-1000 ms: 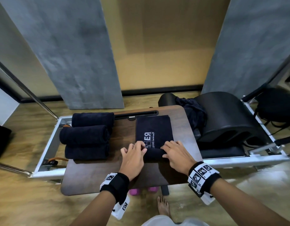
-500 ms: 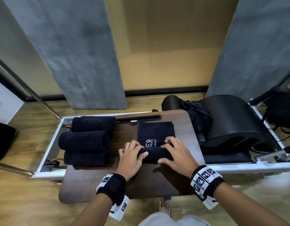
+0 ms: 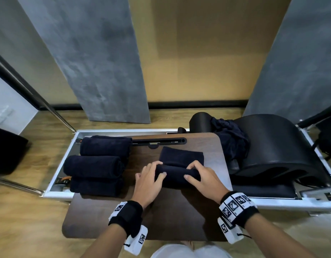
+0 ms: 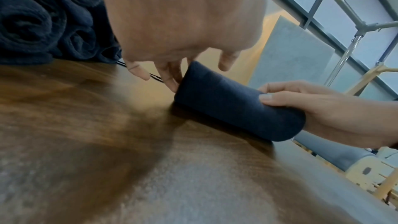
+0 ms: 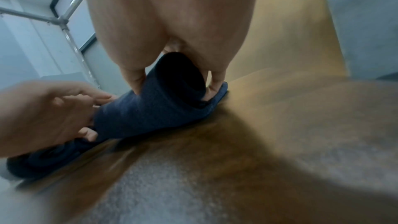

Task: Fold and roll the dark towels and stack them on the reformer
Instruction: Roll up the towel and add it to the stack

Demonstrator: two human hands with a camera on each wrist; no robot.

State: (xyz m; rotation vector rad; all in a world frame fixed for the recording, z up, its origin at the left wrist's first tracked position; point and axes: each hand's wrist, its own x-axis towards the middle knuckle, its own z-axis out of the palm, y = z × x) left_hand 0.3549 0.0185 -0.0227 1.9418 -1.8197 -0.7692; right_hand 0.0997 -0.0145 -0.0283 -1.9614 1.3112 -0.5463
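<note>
Dark towel (image 3: 176, 175) is lying half-rolled on the wooden board (image 3: 108, 218) beside three rolled towels (image 3: 97, 166), and I'm curling my left hand (image 3: 147, 183) and right hand (image 3: 203, 180) around its roll ends.

Under my fingers the half-rolled dark navy towel (image 3: 179, 172) is soft, matt terry cloth, lying on a smooth dark wood-grain board (image 3: 108, 220) beside the black padded arc (image 3: 272, 146) with its faint leathery sheen.
</note>
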